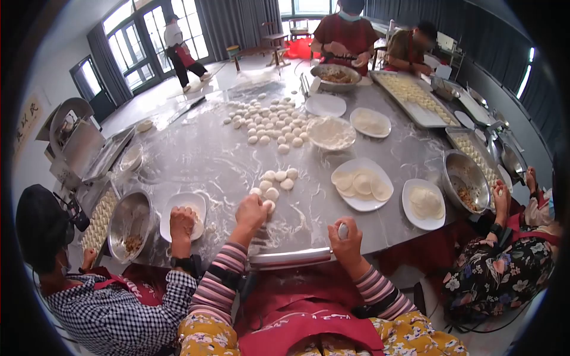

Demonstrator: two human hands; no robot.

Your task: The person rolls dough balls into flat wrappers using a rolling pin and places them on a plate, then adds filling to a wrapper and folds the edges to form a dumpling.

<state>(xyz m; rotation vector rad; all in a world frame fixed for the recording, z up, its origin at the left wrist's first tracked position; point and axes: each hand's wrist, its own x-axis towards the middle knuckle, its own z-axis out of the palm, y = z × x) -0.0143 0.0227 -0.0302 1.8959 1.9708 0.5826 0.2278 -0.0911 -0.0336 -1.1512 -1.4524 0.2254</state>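
Observation:
My left hand (249, 213) reaches over the floury steel table, its fingers closed on a small round dough piece (269, 206) at the near end of a little cluster of dough pieces (280, 177). By the table's front edge, my right hand (347, 242) is wrapped around a rolling pin (342, 231). Only the pin's pale rounded end shows above the fingers; the rest is hidden. To the right of the cluster, a white plate (380, 204) carries several rolled dough wrappers (363, 183).
Many dough pieces (267, 121) lie mid-table beside a bowl of flour (331, 133). Co-workers sit close at left and right with filling bowls (113, 237) (448, 163). Trays of dumplings (409, 95) line the right side. A person (178, 47) walks behind.

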